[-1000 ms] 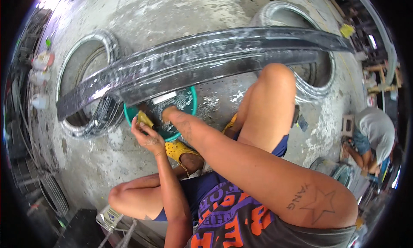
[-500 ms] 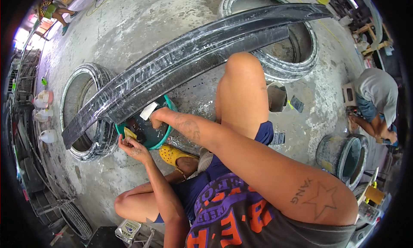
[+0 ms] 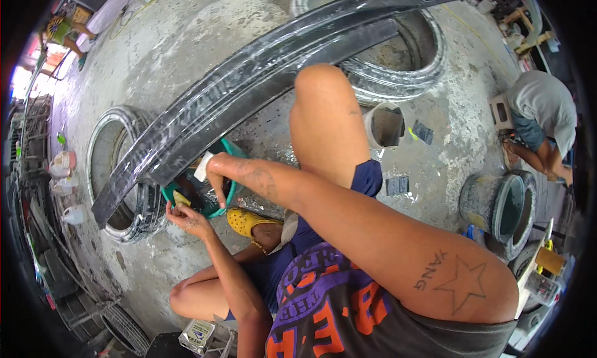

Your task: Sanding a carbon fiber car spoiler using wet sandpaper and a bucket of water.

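My left hand (image 3: 188, 221) is closed on a small yellow piece (image 3: 181, 199), perhaps a sponge, at the near left rim of a green basin (image 3: 231, 193). Over that basin hangs my right hand (image 3: 216, 173), wrist bent and fingers pointing down. A white, block-like piece (image 3: 203, 166) sits against its thumb side and appears gripped; part of the grip is hidden. Dark liquid shows inside the basin. Just beyond both hands lies a long, curved black panel (image 3: 249, 69) with a woven pattern and wet, whitish smears, its near left end partly over the basin.
The panel rests across a left tyre (image 3: 146, 218) and a far right tyre (image 3: 398, 87). A whitish bucket (image 3: 380, 127) and dark sheets (image 3: 423, 132) are beyond my knee. Right, a person (image 3: 544, 115) crouches near a water-filled container (image 3: 491, 209). Jugs (image 3: 73, 215) stand left.
My right hand has turned fingers-down over the basin, its fingers now more visible, with the white piece beside it. My left hand keeps the yellow piece near the rim. The whole view has shifted slightly.
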`<state>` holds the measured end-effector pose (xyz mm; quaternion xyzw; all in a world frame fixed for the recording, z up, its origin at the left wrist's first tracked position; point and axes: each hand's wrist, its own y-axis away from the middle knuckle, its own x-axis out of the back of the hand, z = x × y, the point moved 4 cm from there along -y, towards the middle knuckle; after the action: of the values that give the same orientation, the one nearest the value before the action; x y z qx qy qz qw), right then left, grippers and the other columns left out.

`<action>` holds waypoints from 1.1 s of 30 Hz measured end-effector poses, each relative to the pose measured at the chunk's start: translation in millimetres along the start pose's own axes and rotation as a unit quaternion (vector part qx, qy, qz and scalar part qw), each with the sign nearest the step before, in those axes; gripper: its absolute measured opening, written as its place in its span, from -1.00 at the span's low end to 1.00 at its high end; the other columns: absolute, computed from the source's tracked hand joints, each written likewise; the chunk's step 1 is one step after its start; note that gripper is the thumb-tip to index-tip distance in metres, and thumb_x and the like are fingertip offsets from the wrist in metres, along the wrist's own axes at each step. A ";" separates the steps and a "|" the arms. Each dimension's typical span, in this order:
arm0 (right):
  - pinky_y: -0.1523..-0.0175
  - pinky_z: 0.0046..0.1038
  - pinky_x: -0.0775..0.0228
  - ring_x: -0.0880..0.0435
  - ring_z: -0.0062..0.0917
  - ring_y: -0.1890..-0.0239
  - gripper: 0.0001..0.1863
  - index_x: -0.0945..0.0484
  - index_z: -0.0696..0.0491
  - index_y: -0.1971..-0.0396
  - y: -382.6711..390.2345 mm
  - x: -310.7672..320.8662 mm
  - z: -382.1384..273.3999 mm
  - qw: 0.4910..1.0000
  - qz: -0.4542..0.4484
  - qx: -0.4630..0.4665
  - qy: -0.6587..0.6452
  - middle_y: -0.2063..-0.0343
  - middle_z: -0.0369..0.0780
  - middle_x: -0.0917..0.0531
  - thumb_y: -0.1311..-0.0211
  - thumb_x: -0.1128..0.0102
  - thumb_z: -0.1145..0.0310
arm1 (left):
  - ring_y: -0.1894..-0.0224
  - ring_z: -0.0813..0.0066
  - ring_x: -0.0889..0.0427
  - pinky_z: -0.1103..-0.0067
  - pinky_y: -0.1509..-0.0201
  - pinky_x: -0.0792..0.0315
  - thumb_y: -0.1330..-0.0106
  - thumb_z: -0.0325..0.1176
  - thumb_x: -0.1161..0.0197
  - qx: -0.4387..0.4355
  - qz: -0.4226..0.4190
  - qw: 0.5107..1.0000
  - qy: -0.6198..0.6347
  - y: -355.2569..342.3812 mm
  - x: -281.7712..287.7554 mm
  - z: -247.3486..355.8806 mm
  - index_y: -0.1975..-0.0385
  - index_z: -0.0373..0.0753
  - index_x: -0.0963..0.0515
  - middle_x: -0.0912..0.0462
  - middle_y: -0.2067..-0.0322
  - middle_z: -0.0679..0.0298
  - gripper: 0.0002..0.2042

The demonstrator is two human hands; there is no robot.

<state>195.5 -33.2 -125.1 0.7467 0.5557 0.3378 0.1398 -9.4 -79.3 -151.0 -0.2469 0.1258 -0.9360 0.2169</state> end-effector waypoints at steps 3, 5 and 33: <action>-0.28 -0.20 -0.50 -0.65 -0.23 -0.24 -0.29 -0.68 0.13 -0.12 -12.8 0.6 15.3 1.000 -0.017 -0.008 -0.021 -0.21 -0.04 -0.67 0.03 -0.55 0.03 | 0.25 0.46 -0.49 0.47 0.13 -0.45 -0.57 -0.46 -0.02 -0.010 -0.006 0.997 -0.073 -3.4 2.6 1.0 -0.22 -0.30 -0.39 -0.53 0.24 0.19 -0.71; -0.32 -0.23 -0.46 -0.63 -0.26 -0.27 -0.06 -0.54 0.09 -0.31 -22.8 0.8 23.3 0.998 -0.033 -0.033 -0.031 -0.25 -0.02 -0.64 0.10 -0.58 -0.09 | 0.13 0.40 -0.56 0.49 -0.03 -0.49 -0.55 -0.49 -0.03 -0.058 -0.026 0.998 -0.028 -6.5 7.6 6.3 -0.21 -0.30 -0.41 -0.57 0.11 0.11 -0.71; 0.00 -0.34 -0.62 -0.79 -0.34 0.12 -0.65 -0.70 0.12 0.02 330.2 -36.1 13.7 0.706 0.692 0.117 -0.092 0.18 -0.12 -0.81 -0.37 -0.36 0.19 | 0.32 0.68 -0.39 0.67 0.27 -0.37 -0.58 -0.35 -0.20 0.035 -0.114 0.988 0.100 -6.9 13.3 -5.2 -0.20 -0.25 -0.48 -0.46 0.34 0.45 -0.71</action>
<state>441.7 -177.7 45.2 0.9594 -0.0983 0.2016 -0.1710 -24.9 -78.9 -147.6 -0.1572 0.0849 -0.9784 0.1039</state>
